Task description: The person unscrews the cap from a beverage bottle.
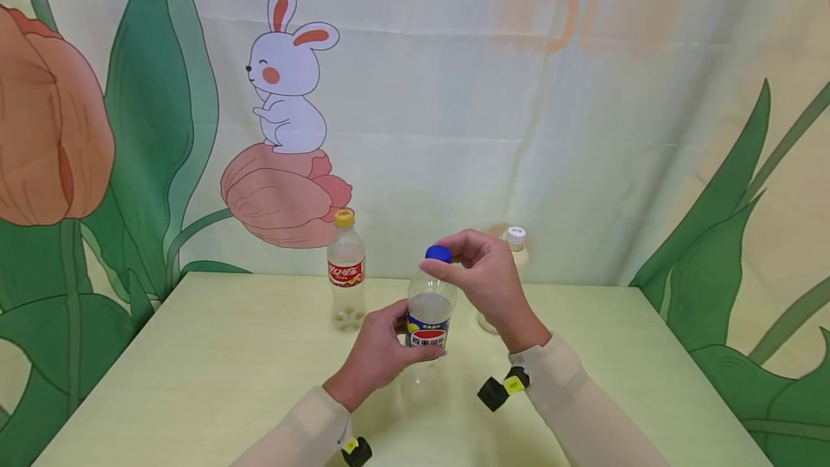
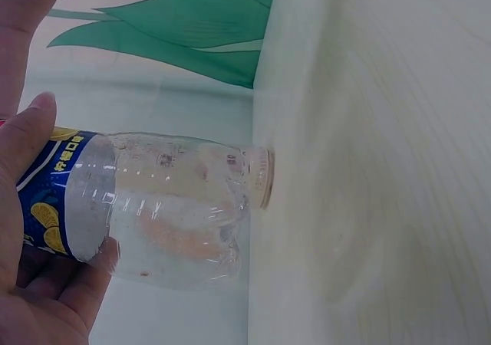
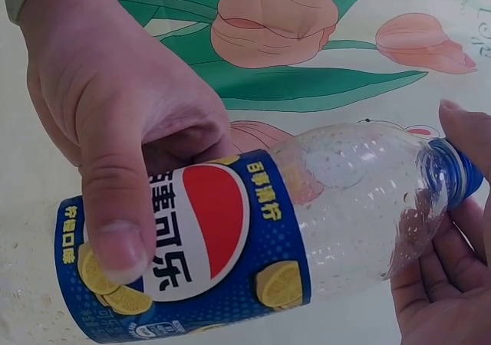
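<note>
A clear plastic Pepsi bottle (image 1: 429,303) with a blue lemon label (image 3: 265,241) is between my hands over the table, its cap end up. My left hand (image 1: 376,352) grips it round the label, with the thumb across the front. At the top, my right hand (image 1: 486,276) holds the blue cap (image 1: 438,254) between thumb and fingers. The cap sits at the bottle's mouth; whether it is loose cannot be told. In the left wrist view the lower part of the bottle (image 2: 169,207) looks clear, and the left thumb and fingers wrap the label.
A Coca-Cola bottle (image 1: 346,272) with a yellow cap stands at the back left of the pale table (image 1: 214,366). Behind my right hand is a bottle with a white cap (image 1: 516,236), partly hidden. A printed curtain (image 1: 421,92) hangs behind the table.
</note>
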`<action>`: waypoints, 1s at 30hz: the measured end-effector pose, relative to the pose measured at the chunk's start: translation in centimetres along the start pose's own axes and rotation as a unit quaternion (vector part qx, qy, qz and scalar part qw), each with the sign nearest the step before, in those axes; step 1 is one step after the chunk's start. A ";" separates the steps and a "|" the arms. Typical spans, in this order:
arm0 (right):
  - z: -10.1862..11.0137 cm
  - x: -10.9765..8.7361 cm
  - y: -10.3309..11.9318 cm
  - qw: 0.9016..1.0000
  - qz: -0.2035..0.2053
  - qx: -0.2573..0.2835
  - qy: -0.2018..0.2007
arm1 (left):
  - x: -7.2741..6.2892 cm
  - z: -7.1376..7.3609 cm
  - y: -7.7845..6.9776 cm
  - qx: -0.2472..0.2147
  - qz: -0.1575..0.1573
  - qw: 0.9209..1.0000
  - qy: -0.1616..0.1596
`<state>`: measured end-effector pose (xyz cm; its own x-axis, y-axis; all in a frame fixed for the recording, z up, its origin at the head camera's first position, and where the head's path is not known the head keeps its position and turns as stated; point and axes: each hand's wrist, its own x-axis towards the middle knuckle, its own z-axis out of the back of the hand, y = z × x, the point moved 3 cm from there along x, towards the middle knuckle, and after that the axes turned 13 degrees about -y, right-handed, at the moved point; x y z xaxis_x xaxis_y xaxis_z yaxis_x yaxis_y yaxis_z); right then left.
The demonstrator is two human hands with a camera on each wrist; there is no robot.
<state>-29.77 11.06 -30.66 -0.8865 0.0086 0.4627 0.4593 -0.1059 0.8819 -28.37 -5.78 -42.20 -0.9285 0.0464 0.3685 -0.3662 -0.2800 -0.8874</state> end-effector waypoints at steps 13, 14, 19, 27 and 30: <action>0.2 0.1 0.0 1.000 0.023 -0.012 -0.007 | 0.1 0.0 0.1 0.003 0.010 1.000 0.009; 0.3 0.1 0.1 1.000 0.027 -0.013 -0.006 | 0.1 0.1 0.1 0.006 0.010 1.000 0.009; 0.2 0.0 0.3 0.999 0.038 -0.016 0.005 | 0.1 0.2 0.0 0.009 0.006 1.000 0.010; 0.2 0.1 0.6 0.999 0.036 -0.025 0.019 | 0.3 0.3 0.1 0.006 0.010 1.000 0.025; 0.2 0.1 0.5 0.998 0.042 -0.027 0.025 | 0.3 0.4 0.2 0.003 0.014 0.999 0.030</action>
<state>-29.63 11.18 -30.10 -0.8471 -0.0523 0.5288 0.5299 -0.1578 0.8333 -28.71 -6.20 -42.14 -0.9406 0.0956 0.3257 -0.3393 -0.2877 -0.8956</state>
